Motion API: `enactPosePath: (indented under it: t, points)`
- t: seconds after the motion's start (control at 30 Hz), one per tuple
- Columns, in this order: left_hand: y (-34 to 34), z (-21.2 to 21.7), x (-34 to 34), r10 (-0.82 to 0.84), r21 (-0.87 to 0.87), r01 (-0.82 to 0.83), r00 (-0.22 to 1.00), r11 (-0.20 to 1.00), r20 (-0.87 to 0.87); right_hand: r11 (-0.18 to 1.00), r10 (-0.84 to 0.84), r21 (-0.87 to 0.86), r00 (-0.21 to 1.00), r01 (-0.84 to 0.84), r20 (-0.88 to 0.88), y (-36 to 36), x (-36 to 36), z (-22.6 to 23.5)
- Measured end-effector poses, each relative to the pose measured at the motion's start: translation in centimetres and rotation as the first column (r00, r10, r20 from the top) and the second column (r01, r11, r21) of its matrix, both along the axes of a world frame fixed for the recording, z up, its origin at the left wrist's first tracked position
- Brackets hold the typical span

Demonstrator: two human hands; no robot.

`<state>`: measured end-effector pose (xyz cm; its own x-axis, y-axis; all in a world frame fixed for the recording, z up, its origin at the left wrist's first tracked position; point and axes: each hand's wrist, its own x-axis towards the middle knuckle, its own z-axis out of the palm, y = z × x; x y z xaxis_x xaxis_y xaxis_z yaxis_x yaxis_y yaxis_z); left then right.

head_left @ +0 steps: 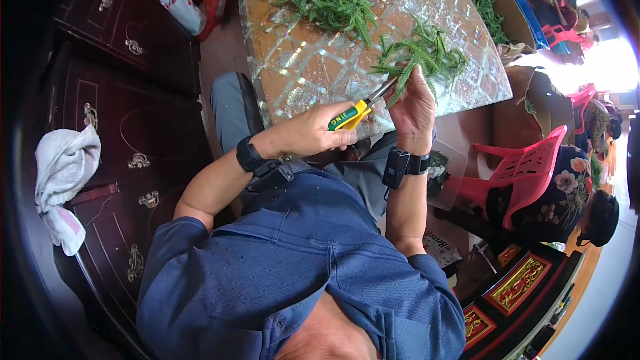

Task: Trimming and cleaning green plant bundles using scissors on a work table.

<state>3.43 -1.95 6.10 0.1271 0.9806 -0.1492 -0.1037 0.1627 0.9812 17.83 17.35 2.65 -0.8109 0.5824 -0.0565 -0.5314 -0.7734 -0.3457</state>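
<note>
My left hand (313, 130) is closed around the green and yellow handles of a pair of pliers (348, 116). The metal jaws point up and right, reaching the base of a green fern-like sprig (427, 53). That sprig is pinched in the raised fingers of my right hand (412, 108), its leaves spreading out over the table's near edge. Exactly what the jaw tips touch is hidden among leaves and fingers. Farther back on the table lies a loose heap of similar green sprigs (330, 7).
The table (293, 80) has a clear patterned cover strewn with pale bits. Past its right side stands a cardboard box (517, 10) of greenery. A pink plastic chair (527, 167) is at right, with dark drawers (107, 120) and a hanging white cloth (67, 167) at left.
</note>
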Motion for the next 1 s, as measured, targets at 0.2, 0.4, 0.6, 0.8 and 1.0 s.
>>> enactPosePath:
  t: [0.2, 0.4, 0.6, 0.8, 1.0]
  points:
    - [-0.3, 0.1, 0.0, 0.026, -0.063, -0.028, 0.999, 0.998, -0.027, 0.993, -0.081, 0.096, 0.986, 0.067, 0.149, -0.2, 0.2, -0.4]
    - [-0.8, 1.8, -1.0, 0.003, -0.152, 0.018, 0.990, 0.988, 0.139, 0.620, -0.664, 0.745, 0.670, 0.245, 0.332, -2.2, -0.1, 2.2]
    - [-1.6, 2.1, -2.3, -0.032, -0.194, 0.139, 0.882, 0.971, 0.470, -0.221, -0.610, 0.961, 0.792, -0.168, -0.001, -1.0, 1.9, 4.7]
    - [-1.2, 1.6, -2.9, -0.079, -0.122, 0.165, 0.851, 0.979, 0.519, 0.074, -0.643, 0.957, 0.720, -0.282, 0.262, -2.1, 1.7, 3.8]
    - [-0.6, 0.9, -3.7, -0.022, -0.049, 0.016, 0.991, 0.999, -0.130, 0.578, -0.448, 0.804, 0.770, -0.138, 0.455, -2.8, 1.0, 3.1]
